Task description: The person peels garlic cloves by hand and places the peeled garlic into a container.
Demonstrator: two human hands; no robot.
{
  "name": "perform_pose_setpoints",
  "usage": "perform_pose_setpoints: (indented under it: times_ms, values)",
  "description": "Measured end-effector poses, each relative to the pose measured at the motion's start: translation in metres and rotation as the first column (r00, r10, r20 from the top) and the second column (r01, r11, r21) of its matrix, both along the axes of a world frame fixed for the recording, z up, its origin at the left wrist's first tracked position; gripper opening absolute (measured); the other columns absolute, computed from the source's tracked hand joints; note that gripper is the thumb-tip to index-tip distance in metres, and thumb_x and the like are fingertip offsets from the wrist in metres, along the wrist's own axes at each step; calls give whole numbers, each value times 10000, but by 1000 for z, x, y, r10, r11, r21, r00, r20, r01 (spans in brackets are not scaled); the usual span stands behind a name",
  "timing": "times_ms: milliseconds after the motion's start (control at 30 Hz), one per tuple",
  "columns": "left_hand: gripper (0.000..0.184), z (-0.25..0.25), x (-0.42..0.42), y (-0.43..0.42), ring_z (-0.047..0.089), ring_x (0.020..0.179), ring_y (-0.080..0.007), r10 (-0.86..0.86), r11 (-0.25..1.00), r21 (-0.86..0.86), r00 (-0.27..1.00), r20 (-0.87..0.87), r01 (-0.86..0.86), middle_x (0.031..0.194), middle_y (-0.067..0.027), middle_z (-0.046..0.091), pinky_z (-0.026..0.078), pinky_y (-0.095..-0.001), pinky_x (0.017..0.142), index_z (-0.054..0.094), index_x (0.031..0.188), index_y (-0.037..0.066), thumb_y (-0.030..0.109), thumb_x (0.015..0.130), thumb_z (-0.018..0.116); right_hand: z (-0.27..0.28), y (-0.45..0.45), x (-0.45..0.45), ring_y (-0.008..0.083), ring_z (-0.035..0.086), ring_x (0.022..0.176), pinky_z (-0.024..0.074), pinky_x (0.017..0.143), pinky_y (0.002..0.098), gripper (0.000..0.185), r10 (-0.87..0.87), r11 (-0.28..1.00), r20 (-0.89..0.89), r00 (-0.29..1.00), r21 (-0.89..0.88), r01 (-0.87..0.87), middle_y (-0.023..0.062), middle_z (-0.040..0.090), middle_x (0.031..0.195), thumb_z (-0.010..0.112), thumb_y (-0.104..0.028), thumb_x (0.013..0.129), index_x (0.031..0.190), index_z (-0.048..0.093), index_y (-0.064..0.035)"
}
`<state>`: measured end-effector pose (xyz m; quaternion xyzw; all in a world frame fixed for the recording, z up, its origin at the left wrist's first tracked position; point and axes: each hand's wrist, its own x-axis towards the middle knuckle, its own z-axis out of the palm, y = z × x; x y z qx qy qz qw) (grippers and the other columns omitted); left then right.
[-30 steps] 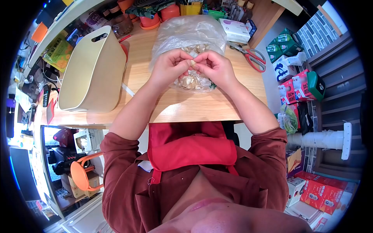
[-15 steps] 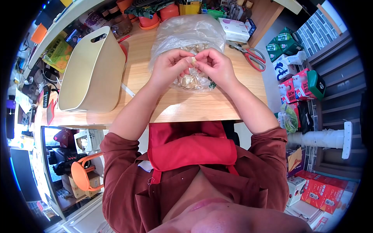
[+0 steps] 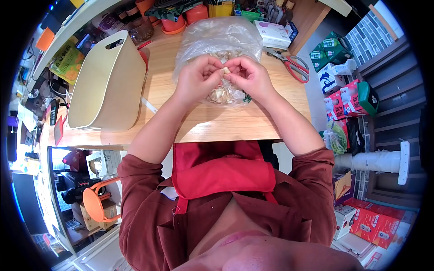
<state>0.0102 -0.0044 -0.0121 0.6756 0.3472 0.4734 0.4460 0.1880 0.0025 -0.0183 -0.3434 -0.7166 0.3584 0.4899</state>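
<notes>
Over a clear plastic bag (image 3: 217, 34) on the desk, both my hands are raised and meet at the fingertips. My left hand (image 3: 199, 80) pinches one side of a small pale piece (image 3: 225, 71) that looks like a garlic clove. Thumb and finger of my right hand (image 3: 251, 79) close on its other side. Curled fingers hide part of the piece. Below the hands, whitish and tan papery pieces (image 3: 220, 95) lie on the near part of the bag, and more show through the plastic behind.
A tall cream bin (image 3: 101, 90) stands left on the wooden desk (image 3: 226, 128). Red-handled scissors (image 3: 296, 67) lie to the right, near a white box (image 3: 272, 35). Pots and jars line the back. An orange stool (image 3: 93, 205) is at lower left, and boxes (image 3: 375, 223) stand at right.
My fingers have shifted slightly around the pale piece, and it has turned a little. The left thumb has drawn back a bit. The bag and surroundings are the same.
</notes>
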Motion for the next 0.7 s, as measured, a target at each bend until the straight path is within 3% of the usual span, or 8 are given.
perform_pose_setpoints:
  times_ms: [333,433,700]
  values:
    - [91,-3,2,1,574,619,-75,190,976,130,975,-118,-175,717,-47,609,474,-225,555,593,852,1,65,789,607,-6,4,1,77,523,674,451,613,204,216,32,998,-9,999,-61,-33,24,539,809,716,-101,724,897,602,-40]
    - [61,-3,1,2,591,638,-76,203,970,177,960,-196,-169,747,-41,596,487,-193,558,556,877,-14,-21,818,546,-6,4,0,71,519,672,447,609,200,206,44,998,-35,998,-51,-45,18,537,805,705,-91,734,904,603,-39]
    - [94,-2,1,1,563,620,-89,273,954,165,954,-122,-252,719,-58,603,466,-235,564,578,864,9,65,793,602,-1,0,1,61,548,670,454,599,198,198,120,966,-128,985,-212,-146,12,569,778,636,-54,792,980,580,-29]
